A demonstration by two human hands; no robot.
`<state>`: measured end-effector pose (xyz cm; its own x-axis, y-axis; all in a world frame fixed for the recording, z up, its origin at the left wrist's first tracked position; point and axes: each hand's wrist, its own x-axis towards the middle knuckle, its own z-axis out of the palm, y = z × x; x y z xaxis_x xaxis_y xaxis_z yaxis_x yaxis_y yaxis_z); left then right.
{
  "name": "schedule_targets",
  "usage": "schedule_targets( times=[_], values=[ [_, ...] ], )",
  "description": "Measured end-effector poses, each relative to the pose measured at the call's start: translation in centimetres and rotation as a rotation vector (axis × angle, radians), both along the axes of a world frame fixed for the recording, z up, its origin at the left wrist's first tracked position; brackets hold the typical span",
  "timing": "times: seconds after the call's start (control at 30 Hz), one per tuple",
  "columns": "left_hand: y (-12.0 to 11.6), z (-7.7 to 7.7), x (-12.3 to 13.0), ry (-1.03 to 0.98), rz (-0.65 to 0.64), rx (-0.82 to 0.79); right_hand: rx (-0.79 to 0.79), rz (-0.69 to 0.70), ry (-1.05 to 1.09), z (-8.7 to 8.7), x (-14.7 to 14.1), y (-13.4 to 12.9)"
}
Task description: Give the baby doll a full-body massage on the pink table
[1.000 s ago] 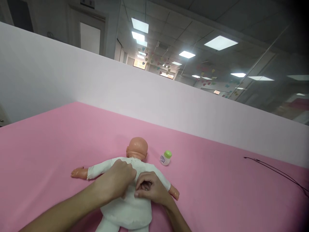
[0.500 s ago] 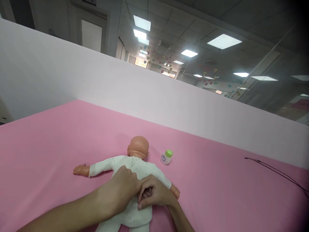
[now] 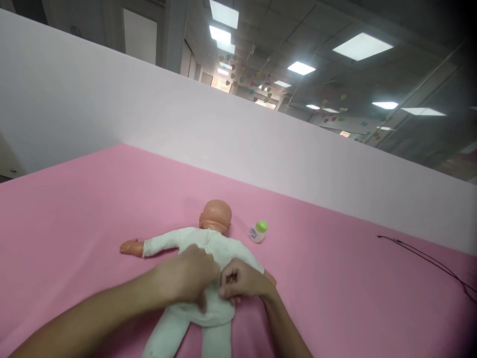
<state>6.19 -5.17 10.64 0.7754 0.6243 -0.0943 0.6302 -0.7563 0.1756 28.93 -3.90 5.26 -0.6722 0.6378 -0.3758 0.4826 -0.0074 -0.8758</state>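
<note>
A baby doll [image 3: 219, 306] with a white cloth body lies face down, its bald head [image 3: 217, 213] pointing away from me and its arms spread. Over the left part of its back is my left hand [image 3: 188, 273], closed with the fingers curled under and slightly blurred. Just to its right, my right hand [image 3: 246, 281] is curled near the right edge of the doll's back, thumb close against the fingers. Nothing shows in either hand; whether the fingertips press the cloth I cannot tell. My left forearm hides part of the doll's side.
A small jar with a green lid [image 3: 258, 231] lies tilted to the right of the doll's head. A thin dark cord [image 3: 425, 258] runs along the far right of the pink surface [image 3: 335, 298]. A low white wall [image 3: 261, 144] stands behind.
My hands have parted slightly over the doll's back; they were touching before. My left thumb has come away from the right hand. The whole view has tilted a little downward.
</note>
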Motion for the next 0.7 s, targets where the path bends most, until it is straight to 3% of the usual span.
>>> schedule_targets(
  times=[0.07, 0.13, 0.23, 0.3, 0.43, 0.57, 0.63, 0.7],
  values=[
    [1.8, 2.1, -0.8, -0.023, 0.160, 0.084, 0.004, -0.120, -0.115, 0.2, 1.4, 0.6],
    [4.0, 2.6, -1.1, -0.079, 0.330, 0.135, 0.002, -0.206, -0.271, 0.0, 2.6, 1.0],
    [7.1, 1.2, -1.1, -0.144, 0.560, 0.117, -0.075, -0.290, -0.398, -0.9, 3.4, 1.1],
    [8.6, -0.3, -0.9, -0.161, 0.633, 0.066, -0.069, -0.320, -0.382, -1.7, 3.4, 0.9],
    [9.4, -1.7, -0.6, -0.194, 0.640, -0.053, -0.012, -0.448, -0.311, -2.6, 2.4, 0.0],
    [8.2, -0.7, -0.5, -0.177, 0.577, -0.046, 0.047, -0.564, -0.320, -1.7, 1.2, -0.9],
    [7.8, 0.0, -0.6, -0.113, 0.532, -0.017, 0.172, -0.580, -0.387, -1.0, 0.8, -1.1],
    [7.6, 0.4, -0.6, -0.067, 0.480, -0.003, 0.396, -0.652, -0.449, -0.4, 0.5, -1.1]
  ],
)
